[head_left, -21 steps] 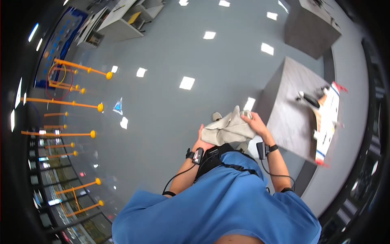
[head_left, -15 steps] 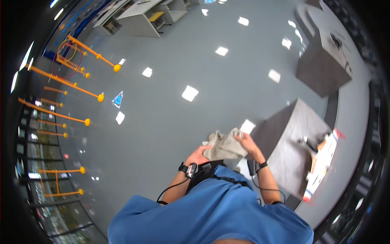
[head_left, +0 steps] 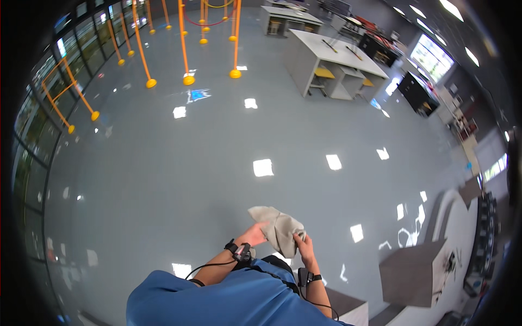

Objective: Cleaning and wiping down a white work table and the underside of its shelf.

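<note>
A beige-grey cloth (head_left: 280, 231) hangs creased between my two hands, in front of my body and above the floor. My left hand (head_left: 254, 233) grips its left side, with the fingertips partly hidden by the fabric. At the lower right corner, my right hand (head_left: 304, 247) pinches a bunched part of the cloth between thumb and fingers. The cloth's upper left corner sticks out past my left hand. Both wrists carry a black strap with a small device and a cable.
Grey block-shaped stands (head_left: 410, 274) are at the lower right, one close beside my right forearm. Orange poles (head_left: 184, 43) on yellow bases rise at the far left and middle. A white table (head_left: 340, 51) with yellow stools stands farther off. The glossy grey floor (head_left: 206, 168) reflects lights.
My view has swung left and up, so the stands now sit lower right and the poles upright ahead. Both hands stay on the cloth, which is now turned and spread differently.
</note>
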`<state>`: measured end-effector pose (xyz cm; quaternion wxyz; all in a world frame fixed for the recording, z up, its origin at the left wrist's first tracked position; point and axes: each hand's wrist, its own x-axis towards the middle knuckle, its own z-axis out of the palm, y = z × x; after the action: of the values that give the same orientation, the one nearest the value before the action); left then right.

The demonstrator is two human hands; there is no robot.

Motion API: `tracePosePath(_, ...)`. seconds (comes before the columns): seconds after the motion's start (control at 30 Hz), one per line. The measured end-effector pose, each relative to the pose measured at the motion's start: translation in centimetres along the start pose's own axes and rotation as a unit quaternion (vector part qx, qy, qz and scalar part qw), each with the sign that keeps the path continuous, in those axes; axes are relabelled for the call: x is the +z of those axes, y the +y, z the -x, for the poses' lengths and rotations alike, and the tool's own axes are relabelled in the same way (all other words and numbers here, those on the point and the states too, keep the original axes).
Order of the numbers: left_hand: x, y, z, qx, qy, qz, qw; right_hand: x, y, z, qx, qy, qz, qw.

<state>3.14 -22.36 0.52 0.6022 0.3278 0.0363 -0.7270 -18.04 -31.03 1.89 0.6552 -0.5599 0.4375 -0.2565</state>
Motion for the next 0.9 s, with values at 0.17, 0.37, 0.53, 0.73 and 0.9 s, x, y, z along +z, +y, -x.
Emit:
tracePosePath(0.17, -3.5, -0.1, -3.8, 0.123, -0.022, 0.015, 0.992, 0.6, -1.1, -5.3, 0.038, -0.009, 0.056, 0.998)
tracePosePath(0.37, -4.5, 5.0, -9.0, 0.163, 0.141, 0.186, 0.959, -2.3, -0.2, -12.8, 0.081, -0.002, -0.043, 0.996)
tracePosePath(0.53, 0.7, 12.0, -11.7, 0.094, 0.035, 0.145, 0.984, -2.4, -3.4, -19.8, 0.098, -0.029, -0.024, 0.994)
tracePosePath(0.73, 6.8, 19.7, -18.6, 0.123, -0.011, -0.162, 0.979, -4.3, -2.7, -29.7, 0.041, -0.059, 0.395, 0.916)
tracePosePath(0.9, 11.0, 26.2, -22.0, 0.141, 0.003, -0.288, 0.947, -2.2, -9.0, -36.2, 0.11, -0.134, 0.124, 0.977)
